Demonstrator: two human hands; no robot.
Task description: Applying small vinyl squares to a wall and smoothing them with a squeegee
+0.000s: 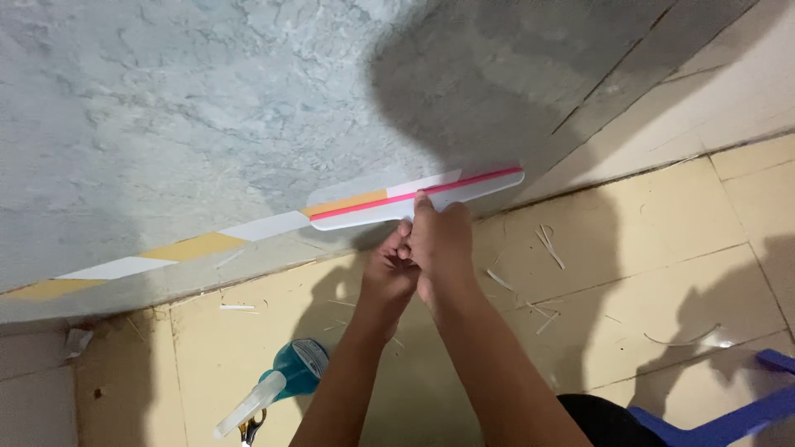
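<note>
Nearest to me, low beside the person's forearms, a blue spray bottle (286,382) lies on the tiled floor (662,248), and under it I see the handles of scissors (251,430); both are well behind the fingers and no hand touches them. At the other side, also behind the hands, the corner of a blue plastic stool (737,414) stands. Thin white paper strips (548,245) are scattered on the tiles around the arms. Further up, the left hand (387,273) and the right hand (439,244) are pressed together, touching each other, fingers closed. The right hand is the nearer one to the tool: its fingertips (421,201) are clamped on the lower edge of a white squeegee (418,197) with a pink strip, just above them. The left hand seems to grip below, maybe on a handle, but this part is hidden. The long axis of the squeegee runs across the fingers, rising a little to the right, and it lies flat against the grey wall (207,108). It covers the end of a yellow and white striped band (207,240), which continues from the fingers down to the left along the wall.
</note>
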